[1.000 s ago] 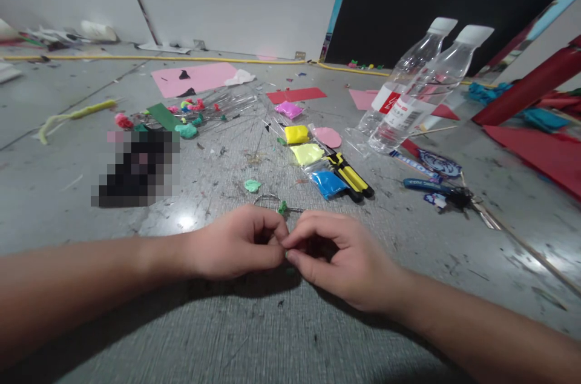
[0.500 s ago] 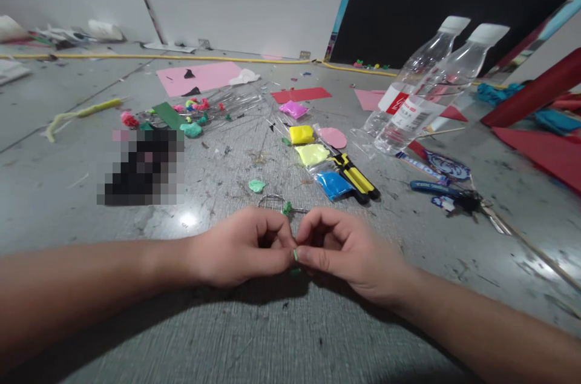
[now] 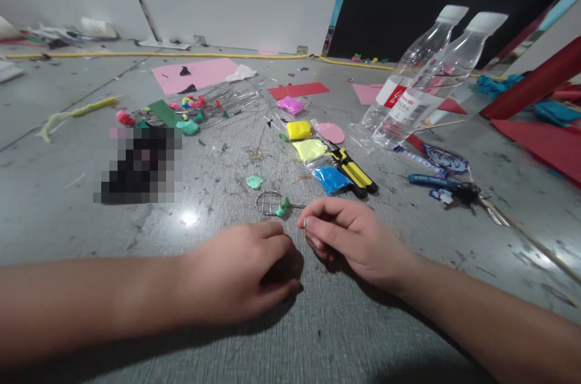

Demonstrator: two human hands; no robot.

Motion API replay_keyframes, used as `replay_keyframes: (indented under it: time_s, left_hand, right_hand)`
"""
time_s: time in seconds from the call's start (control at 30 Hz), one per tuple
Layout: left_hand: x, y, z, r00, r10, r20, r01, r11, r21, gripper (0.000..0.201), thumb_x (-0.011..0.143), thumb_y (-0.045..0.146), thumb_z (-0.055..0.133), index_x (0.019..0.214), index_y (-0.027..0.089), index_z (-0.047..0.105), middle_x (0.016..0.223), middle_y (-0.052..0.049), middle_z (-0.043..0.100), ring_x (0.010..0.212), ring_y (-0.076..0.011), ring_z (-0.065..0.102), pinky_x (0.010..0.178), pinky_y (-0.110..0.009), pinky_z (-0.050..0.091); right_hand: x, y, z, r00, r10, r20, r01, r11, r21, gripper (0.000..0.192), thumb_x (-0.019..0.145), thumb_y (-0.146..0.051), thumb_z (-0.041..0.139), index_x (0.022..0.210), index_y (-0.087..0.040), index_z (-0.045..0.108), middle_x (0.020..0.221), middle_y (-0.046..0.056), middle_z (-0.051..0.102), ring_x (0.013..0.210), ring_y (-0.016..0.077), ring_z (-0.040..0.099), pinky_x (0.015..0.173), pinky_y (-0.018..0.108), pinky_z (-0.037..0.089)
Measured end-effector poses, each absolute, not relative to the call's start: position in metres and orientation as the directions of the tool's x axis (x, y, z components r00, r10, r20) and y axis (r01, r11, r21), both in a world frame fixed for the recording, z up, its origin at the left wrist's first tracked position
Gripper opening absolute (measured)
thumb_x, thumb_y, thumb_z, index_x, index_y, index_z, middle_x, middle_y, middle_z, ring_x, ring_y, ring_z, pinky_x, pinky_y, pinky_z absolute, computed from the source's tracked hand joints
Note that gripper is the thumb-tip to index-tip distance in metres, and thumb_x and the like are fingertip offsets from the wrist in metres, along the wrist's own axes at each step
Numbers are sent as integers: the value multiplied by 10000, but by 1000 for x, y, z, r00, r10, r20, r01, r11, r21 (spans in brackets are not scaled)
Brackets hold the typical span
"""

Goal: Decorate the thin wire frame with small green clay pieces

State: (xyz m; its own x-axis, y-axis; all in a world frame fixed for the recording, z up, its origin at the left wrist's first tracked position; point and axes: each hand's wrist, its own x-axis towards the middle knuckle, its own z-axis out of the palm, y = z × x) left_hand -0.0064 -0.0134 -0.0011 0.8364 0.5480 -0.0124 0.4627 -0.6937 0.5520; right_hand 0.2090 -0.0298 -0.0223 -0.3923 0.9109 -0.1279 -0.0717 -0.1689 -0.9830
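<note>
Between the thumb and forefinger of my right hand [image 3: 347,238] is a small bit of pale green clay [image 3: 304,223], mostly covered by the fingertips. My left hand [image 3: 247,272] is low over the surface, thumb and fingers apart, holding nothing that I can see. Just beyond both hands lies a round wire frame [image 3: 258,205] with crossed wires and a straight stem running toward my right hand. Lumps of green clay [image 3: 284,205] sit where the loop meets the stem. A flattened mint-green clay piece [image 3: 255,182] lies a little farther off.
Bagged clay in blue [image 3: 333,180], pale yellow [image 3: 309,150], yellow [image 3: 298,130] and purple [image 3: 291,105] lies ahead, beside yellow-black pliers [image 3: 356,172]. Two plastic bottles [image 3: 408,106] stand right. Keys and a lanyard [image 3: 436,184] lie near them. A blurred dark object [image 3: 138,169] is left.
My hands have come apart. The left has opened and drawn back left and down; the right still pinches the pale green bit. More green clay now shows on the wire frame.
</note>
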Motion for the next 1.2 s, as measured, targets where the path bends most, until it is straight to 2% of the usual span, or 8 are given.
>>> replay_keyframes:
  time_s: [0.17,0.37,0.47,0.67,0.8,0.93,1.07,1.2]
  left_hand:
    - [-8,-18,-12,833,553,7,470,-715,517,188,958,226,570,965,181,753,930,-82,716,785,-190,663,718,-299,538]
    - [-7,-9,-4,834,550,39,402,-655,640,193,969,244,595,964,177,775,895,-73,743,767,-169,668,701,-282,521]
    - [-7,2,5,835,549,40,320,-543,777,172,964,270,637,956,181,784,846,-46,736,759,-147,667,702,-261,508]
    - [-7,14,7,651,759,13,167,-160,973,100,892,236,725,895,167,797,656,20,630,604,-99,529,577,-232,440]
    - [-6,11,3,596,801,-63,66,29,997,110,845,250,799,928,179,815,611,50,566,537,-76,470,494,-210,375]
    - [-4,7,1,589,807,-43,2,52,999,85,830,239,836,908,205,838,658,33,610,570,-71,490,518,-207,398]
    - [-2,6,-1,609,793,-23,-36,57,998,111,821,293,862,900,215,848,724,1,664,604,-80,513,534,-209,421]
    - [-4,6,-7,575,816,-64,-71,128,989,201,809,404,872,888,220,849,692,6,635,546,-69,485,472,-191,392]
  right_hand:
    - [209,-31,-16,-398,915,-68,7,-71,-997,314,930,-483,717,868,-189,625,615,-59,538,500,80,448,445,215,364]
    - [210,-26,-22,-343,936,-82,-119,-130,-984,312,917,-502,722,928,-195,667,645,-52,571,511,92,479,442,228,398]
    - [213,-22,-29,-307,950,-47,-165,-102,-981,297,960,-485,666,899,-195,680,645,-41,578,525,94,491,453,230,377]
    - [216,-26,-25,-291,957,6,-99,-24,-995,378,985,-541,625,826,-199,640,628,-35,563,524,99,482,448,234,358]
    - [214,-36,-18,-411,906,100,72,142,-987,411,1045,-536,534,813,-205,609,640,-40,545,514,93,466,467,241,358]
    - [211,-39,-17,-462,839,287,130,384,-914,376,1082,-410,502,771,-207,563,644,-42,548,558,90,486,533,244,390]
    - [210,-39,-17,-449,849,280,106,361,-927,372,1087,-408,497,778,-209,559,646,-45,549,545,87,487,532,240,405]
    - [212,-41,-18,-389,884,260,38,297,-954,355,1087,-437,504,865,-195,638,672,-36,565,562,95,499,518,234,409]
